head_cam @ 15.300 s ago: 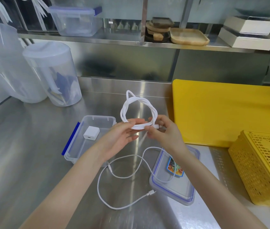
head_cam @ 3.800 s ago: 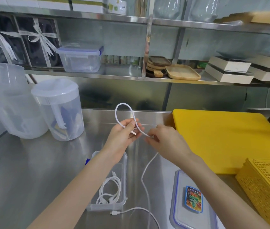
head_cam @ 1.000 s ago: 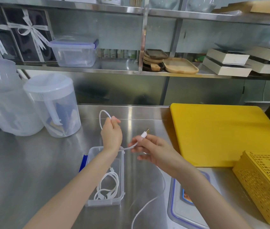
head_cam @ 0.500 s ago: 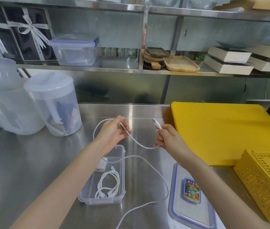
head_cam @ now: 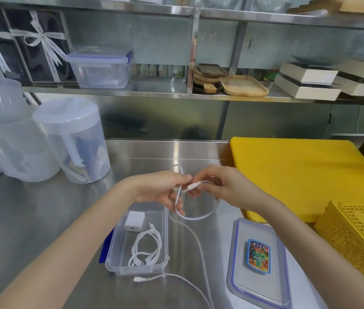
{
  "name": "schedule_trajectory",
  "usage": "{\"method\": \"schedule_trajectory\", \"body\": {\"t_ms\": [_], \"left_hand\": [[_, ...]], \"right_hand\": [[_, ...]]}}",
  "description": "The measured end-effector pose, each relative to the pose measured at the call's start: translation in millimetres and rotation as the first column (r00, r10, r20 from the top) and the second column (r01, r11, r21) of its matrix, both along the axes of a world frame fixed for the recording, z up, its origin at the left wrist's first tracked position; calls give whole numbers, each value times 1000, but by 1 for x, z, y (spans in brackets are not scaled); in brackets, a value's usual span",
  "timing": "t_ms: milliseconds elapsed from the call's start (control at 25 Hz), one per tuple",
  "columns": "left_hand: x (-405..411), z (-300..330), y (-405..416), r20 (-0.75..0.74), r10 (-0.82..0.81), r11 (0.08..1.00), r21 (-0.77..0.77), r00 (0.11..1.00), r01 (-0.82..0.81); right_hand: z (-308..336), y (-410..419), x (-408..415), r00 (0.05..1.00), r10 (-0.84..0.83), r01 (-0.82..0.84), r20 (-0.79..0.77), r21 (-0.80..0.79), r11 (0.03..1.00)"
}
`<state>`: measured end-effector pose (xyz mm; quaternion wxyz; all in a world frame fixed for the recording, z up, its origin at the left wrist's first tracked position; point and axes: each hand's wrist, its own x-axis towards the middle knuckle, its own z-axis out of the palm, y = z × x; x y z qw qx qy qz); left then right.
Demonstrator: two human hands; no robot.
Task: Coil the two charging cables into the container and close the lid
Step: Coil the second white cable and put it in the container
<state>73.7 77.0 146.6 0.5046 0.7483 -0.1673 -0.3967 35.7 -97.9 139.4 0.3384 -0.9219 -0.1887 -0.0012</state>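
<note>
Both hands, the left hand [head_cam: 161,190] and right hand [head_cam: 223,188], pinch the second cable [head_cam: 195,217] above the bench [head_cam: 31,219], its slack trailing toward 6 o'clock, the container [head_cam: 118,257] nearer the left at 7 o'clock.

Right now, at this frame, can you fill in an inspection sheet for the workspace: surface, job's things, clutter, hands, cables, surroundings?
Surface: stainless steel counter, shiny, bare in places.
Job's things: clear rectangular plastic container open, holding a coiled white cable and a white charger block; clear blue-rimmed lid lies apart to its right, a colourful sticker on it.
Clutter: yellow cutting board, yellow perforated basket, two translucent plastic jugs.
Hands: left hand and right hand both pinch the loose white cable above the counter.
Cables: the loose cable's first loop hangs between the hands; its tail trails over the counter.
Surroundings: steel shelves with a lidded plastic box, wooden trays and white boxes.
</note>
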Motion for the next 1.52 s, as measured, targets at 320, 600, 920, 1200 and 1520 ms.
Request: {"method": "schedule_trajectory", "body": {"t_ms": [320, 600, 920, 1200, 1520], "left_hand": [[-6, -9, 1, -117, -121, 987, -119, 986, 107], [-10, 0, 7, -20, -280, 958, 67, 960, 280], [-10, 4, 8, 268, -91, 995, 68, 959, 76], [-5, -9, 5, 306, 372, 921, -240, 876, -308], [-4, -24, -5, 148, 415, 843, -433, 897, -319]], "right_hand": [[7, 3, 3, 999, 41, -39, 18, -113, 993], [3, 2, 3, 990, 142, -143, -19, -48, 989], [-5, 8, 5, 994, 26, -28, -110, -23, 999], [-13, 14, 0, 896, -59, 347, -440, 612, 710], [-21, 23, 1, 856, 139, 410, -498, 817, 405]]}}
